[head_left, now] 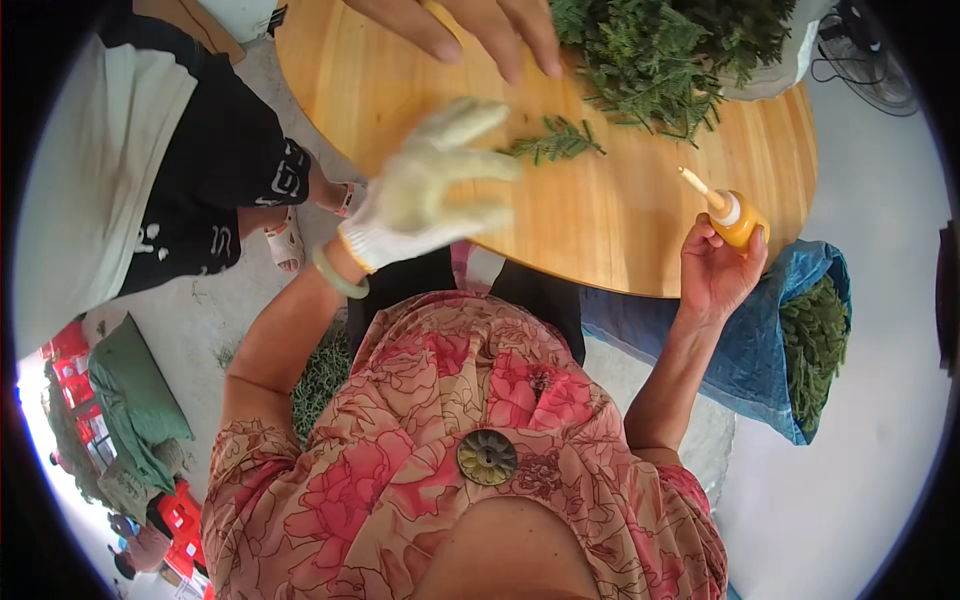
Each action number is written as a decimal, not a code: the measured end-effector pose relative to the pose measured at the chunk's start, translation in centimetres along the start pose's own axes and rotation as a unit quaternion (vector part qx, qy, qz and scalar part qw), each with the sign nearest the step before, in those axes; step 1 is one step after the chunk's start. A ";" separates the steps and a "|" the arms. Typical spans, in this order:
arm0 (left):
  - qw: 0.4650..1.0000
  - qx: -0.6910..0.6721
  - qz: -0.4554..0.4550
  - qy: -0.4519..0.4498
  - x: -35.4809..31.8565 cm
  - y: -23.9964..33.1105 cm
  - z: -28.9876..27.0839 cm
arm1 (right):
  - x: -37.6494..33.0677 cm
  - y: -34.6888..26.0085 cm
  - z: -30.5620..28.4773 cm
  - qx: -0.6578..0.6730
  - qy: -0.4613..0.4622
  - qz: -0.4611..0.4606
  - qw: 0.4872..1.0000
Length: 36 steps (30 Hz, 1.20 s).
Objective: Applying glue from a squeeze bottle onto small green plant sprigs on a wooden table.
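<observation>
On the table [600, 225], a single evergreen sprig [562, 143] lies just right of the left hand [428, 190]. Beyond it, to the right, sits a pile of evergreen sprigs [650, 65]; a co-worker's hand [500, 25] is over the table left of that pile. Nearer, at the right, the squeeze bottle [740, 225] is in the right hand [716, 275]. Below the table's right edge, a sack [735, 365] has greenery [815, 340] inside. Another person [200, 170] is to the left.

a round-edged wooden table [620, 230] stands on a pale grey floor [205, 345], bright light [38, 425] glaring at lower left.
</observation>
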<state>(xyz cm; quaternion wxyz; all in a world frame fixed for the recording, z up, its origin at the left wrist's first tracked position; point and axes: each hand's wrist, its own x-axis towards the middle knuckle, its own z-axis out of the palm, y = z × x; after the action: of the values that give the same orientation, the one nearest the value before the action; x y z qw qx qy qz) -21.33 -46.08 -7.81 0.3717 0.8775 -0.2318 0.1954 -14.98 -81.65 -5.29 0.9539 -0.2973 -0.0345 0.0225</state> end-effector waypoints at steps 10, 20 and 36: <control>0.994 0.016 0.096 0.053 1.3 8.8 3.2 | -1.1 -1.8 -1.8 0.005 0.009 -0.038 0.999; 0.996 0.073 0.021 0.051 1.4 6.4 3.3 | -1.1 -1.4 -2.7 0.011 0.034 -0.040 0.999; 0.966 0.084 0.049 0.240 -5.3 3.2 -1.4 | -0.6 -2.1 -4.5 0.049 0.000 -0.021 0.999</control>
<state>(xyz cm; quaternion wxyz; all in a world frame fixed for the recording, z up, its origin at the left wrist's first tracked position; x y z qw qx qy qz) -27.72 -45.60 -7.82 0.3316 0.8205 -0.1609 0.4370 -15.21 -86.00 -7.83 0.9675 -0.2498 -0.0394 0.0041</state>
